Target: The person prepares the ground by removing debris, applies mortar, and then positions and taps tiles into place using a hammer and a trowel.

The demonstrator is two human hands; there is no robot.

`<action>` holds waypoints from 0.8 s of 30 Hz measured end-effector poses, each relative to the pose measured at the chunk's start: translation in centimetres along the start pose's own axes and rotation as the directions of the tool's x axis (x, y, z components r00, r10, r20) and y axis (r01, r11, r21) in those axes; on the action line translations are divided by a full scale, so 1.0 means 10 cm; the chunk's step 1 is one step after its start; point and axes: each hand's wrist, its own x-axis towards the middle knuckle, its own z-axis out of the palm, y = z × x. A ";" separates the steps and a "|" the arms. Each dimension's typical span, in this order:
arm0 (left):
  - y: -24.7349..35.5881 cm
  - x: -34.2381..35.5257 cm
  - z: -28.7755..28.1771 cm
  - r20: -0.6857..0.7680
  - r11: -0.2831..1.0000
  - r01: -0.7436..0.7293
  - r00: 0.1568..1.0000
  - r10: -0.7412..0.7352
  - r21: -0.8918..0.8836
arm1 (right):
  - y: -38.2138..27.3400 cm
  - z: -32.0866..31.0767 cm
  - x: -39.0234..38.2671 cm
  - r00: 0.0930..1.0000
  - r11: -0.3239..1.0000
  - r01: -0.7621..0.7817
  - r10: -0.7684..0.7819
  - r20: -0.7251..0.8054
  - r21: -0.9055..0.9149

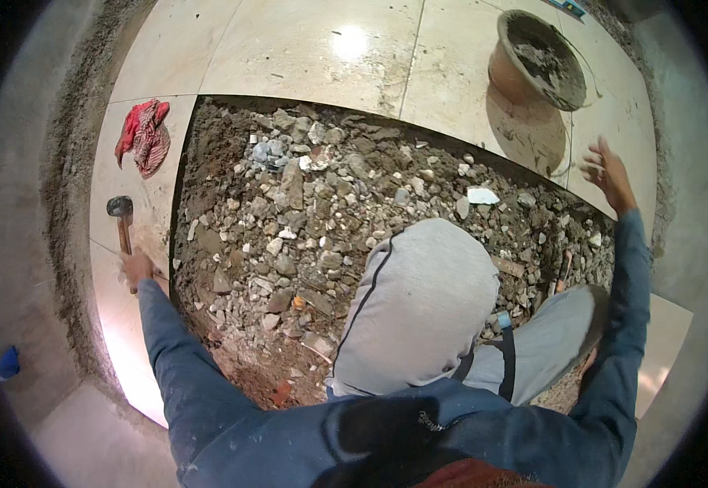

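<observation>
Single head-worn fisheye faces downward from close above the wearer's torso (pixel 281 443), covering the rubble bed (pixel 313 215); rim detail appears uncertain.

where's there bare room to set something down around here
The widest bare patch is the pale tiles beyond the rubble bed, between the red cloth and the bucket, only flecked with dirt. A small gap lies between the cloth and the mallet in the left hand. The rubble bed is crowded with stones and the person's legs.

Flr tiles (pixel 289 57) & rubble (pixel 313 224) show a bldg site.
</observation>
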 end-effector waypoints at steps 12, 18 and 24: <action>-0.09 -0.11 0.17 -0.417 0.987 0.115 0.907 -0.058 0.115 | -0.39 1.43 1.16 0.985 0.476 0.095 0.084 -0.153 0.874; -0.11 -0.12 0.09 -0.360 0.995 0.102 0.929 -0.092 0.008 | -0.33 1.78 1.09 0.978 0.446 0.163 0.046 -0.205 0.880; -0.03 -0.11 -0.02 -0.370 0.993 0.089 0.927 -0.053 0.082 | -0.63 2.49 0.68 0.993 0.542 0.105 -0.098 -0.062 0.834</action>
